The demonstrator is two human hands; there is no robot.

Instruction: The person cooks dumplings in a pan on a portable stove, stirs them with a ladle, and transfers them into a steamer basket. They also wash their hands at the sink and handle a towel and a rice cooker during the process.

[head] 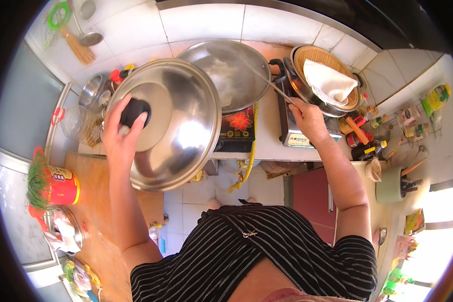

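My left hand (126, 122) grips the black knob of a large, shiny metal lid (185, 124), held tilted to the left of a wok. The metal wok (255, 71) sits on a black stove with a red flower print (240, 121). Something pale shows inside it, blurred by steam, and the lid hides part of its near left side. In my right hand (307, 115) is the handle of a long metal utensil (270, 83) that reaches into the wok. Its far end is lost in the haze, so its kind is unclear.
Right of the wok stands a steamer pot (326, 109) holding a bamboo tray (313, 53) and white cloth (330, 81). Bottles and jars (368, 151) crowd the right counter near a green utensil holder (390, 185). On the left, a wooden table (98, 222) bears a red bucket (66, 185).
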